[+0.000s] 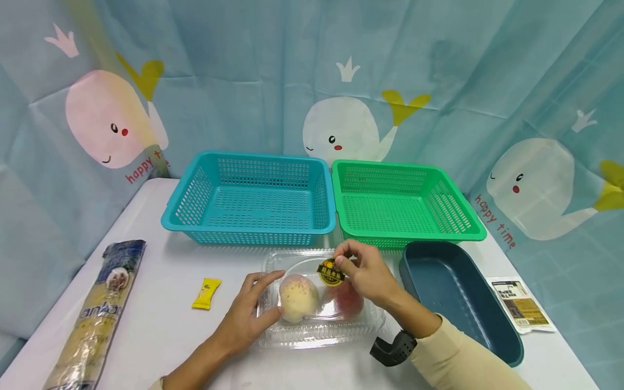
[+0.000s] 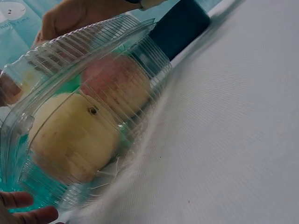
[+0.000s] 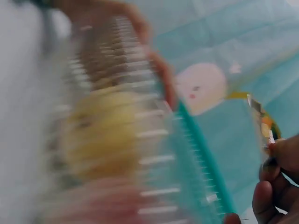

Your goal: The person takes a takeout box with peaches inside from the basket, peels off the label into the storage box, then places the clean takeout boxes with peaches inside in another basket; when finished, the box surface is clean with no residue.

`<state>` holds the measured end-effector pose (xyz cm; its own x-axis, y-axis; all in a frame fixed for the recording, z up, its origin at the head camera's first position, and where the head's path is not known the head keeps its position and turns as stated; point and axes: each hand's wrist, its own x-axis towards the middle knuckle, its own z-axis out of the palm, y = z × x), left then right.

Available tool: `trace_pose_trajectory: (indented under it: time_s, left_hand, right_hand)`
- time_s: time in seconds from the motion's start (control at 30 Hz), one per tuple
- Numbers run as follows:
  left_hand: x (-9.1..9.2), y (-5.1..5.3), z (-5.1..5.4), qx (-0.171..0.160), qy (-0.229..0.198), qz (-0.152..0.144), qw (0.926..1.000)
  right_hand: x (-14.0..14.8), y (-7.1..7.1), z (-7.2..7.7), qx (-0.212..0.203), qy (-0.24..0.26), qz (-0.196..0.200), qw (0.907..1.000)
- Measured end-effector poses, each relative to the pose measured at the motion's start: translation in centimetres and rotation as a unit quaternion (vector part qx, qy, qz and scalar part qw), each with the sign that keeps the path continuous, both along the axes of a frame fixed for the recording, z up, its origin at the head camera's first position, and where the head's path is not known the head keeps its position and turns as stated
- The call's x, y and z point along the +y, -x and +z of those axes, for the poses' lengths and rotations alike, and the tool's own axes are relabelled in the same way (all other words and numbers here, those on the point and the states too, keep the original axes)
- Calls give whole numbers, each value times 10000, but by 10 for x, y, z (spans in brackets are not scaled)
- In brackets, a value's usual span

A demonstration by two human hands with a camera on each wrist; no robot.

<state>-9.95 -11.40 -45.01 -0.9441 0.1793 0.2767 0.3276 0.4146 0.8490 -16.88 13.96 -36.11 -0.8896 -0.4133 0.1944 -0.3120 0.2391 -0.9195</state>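
A clear plastic container (image 1: 322, 336) with its lid down lies on the table, holding a pale yellowish fruit (image 1: 299, 298) and a red one (image 1: 345, 299). These fruits, yellow (image 2: 74, 137) and reddish (image 2: 116, 84), show through the ribbed wall in the left wrist view. My left hand (image 1: 246, 314) rests at the container's left side, thumb and fingers spread, touching the lid. The right hand (image 1: 368, 273) pinches a black and gold round sticker (image 1: 331, 272) above the lid. In the right wrist view the sticker (image 3: 266, 126) stands edge-on between thumb and fingertips, apart from the blurred container.
Behind stand a blue basket (image 1: 263, 234) and a green basket (image 1: 414, 235). A dark blue tray (image 1: 453, 292) is beside my right forearm, with a printed packet (image 1: 520, 304) beyond it. To the left lie a small yellow packet (image 1: 207, 293) and a long printed package (image 1: 99, 314).
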Motion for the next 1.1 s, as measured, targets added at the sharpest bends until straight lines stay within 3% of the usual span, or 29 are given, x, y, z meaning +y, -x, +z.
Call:
trace_pose_trajectory:
  time_s: [0.13, 0.27, 0.47, 0.7, 0.87, 1.1]
  left_hand:
    - [0, 0, 0, 32, -4, -33, 10000]
    - [0, 0, 1, 13, 6, -20, 10000]
    - [1, 0, 0, -9, -3, -19, 10000]
    - [0, 0, 0, 45, 15, 51, 10000]
    - [0, -1, 0, 80, 25, 59, 9999]
    - [1, -1, 1, -30, -13, -2, 10000]
  right_hand:
    - [11, 6, 20, 250, 691, 21, 9973]
    - [28, 10, 37, 501, 611, 543, 9954]
    - [49, 14, 51, 700, 388, 1323, 9880]
    - [70, 17, 59, 937, 322, 1734, 9799]
    - [89, 19, 61, 1185, 166, 1730, 9776]
    - [122, 24, 58, 1229, 137, 1734, 9771]
